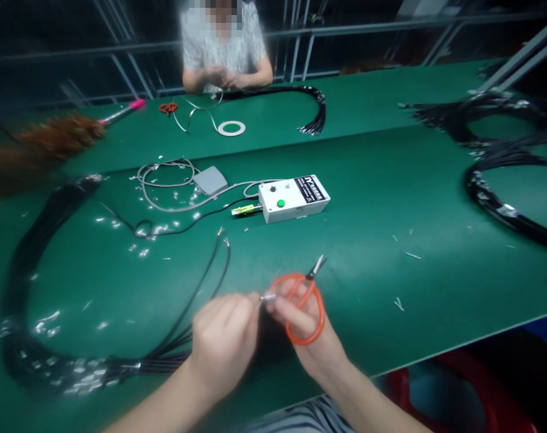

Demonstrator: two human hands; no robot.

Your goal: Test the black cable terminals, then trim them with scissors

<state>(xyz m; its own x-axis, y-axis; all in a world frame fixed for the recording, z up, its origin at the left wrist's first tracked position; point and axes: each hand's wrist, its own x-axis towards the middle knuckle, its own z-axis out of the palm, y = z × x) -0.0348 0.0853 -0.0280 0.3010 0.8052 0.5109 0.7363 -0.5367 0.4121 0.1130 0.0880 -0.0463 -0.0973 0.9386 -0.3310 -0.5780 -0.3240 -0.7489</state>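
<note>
My left hand (226,334) is closed with its fingers wrapped round a cable, whose pale end (267,297) pokes out toward the right. At that end, the thumb and forefinger of my right hand (298,316) pinch the tip. A pair of scissors (319,307) with orange handles hangs on my right hand, its short blades pointing up and away. Most of the held cable is hidden inside my left fist. Black cables (165,359) run from beside my left wrist into a thick bundle (21,264) curving along the table's left side.
A white box (294,201) with a green button stands mid-table, wired to a grey pedal (211,180). Small clear scraps (142,252) lie scattered at left. More cable bundles (499,204) rest at right. Across the table sits a person (226,54) near a tape roll (231,128).
</note>
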